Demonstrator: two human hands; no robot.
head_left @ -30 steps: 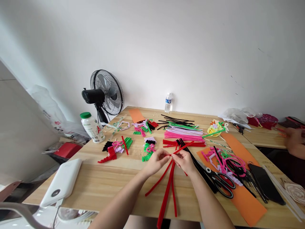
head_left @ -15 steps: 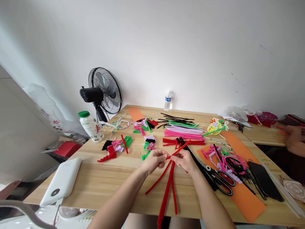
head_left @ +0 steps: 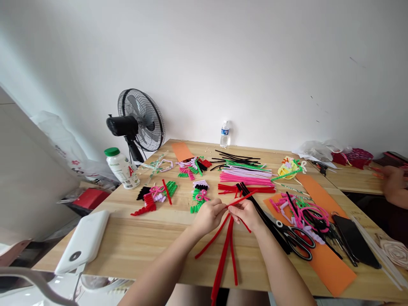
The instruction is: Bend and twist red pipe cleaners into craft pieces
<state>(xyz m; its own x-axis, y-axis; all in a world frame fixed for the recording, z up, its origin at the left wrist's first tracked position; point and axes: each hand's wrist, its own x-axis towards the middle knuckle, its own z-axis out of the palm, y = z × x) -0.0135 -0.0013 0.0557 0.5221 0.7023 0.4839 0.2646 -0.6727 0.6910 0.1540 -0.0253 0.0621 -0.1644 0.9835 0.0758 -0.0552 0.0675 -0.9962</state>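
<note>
The left hand (head_left: 210, 216) and right hand (head_left: 246, 216) pinched a red pipe cleaner (head_left: 241, 198) between fingertips, apparently to keep it steady, above other red stems (head_left: 222, 261) on the table (head_left: 143, 246), with scissors (head_left: 297, 241) rightward, perhaps for easy reach.

The red stem (head_left: 242, 198) has a matt, fuzzy pile, like the bundled pink stems (head_left: 245, 177). The tabletop (head_left: 153, 250) shows pale wood grain under a smooth, faintly sheeny finish. The orange sheet (head_left: 333, 272) looks matt and papery; the phone (head_left: 355, 241) is dark, smooth and glossy. The power bank (head_left: 84, 242) has a smooth white plastic-looking shell, the water bottle (head_left: 225, 138) is clear, shiny plastic, the bag (head_left: 60, 144) thin, crinkled, translucent film, and the wall (head_left: 255, 63) smooth and matt.
</note>
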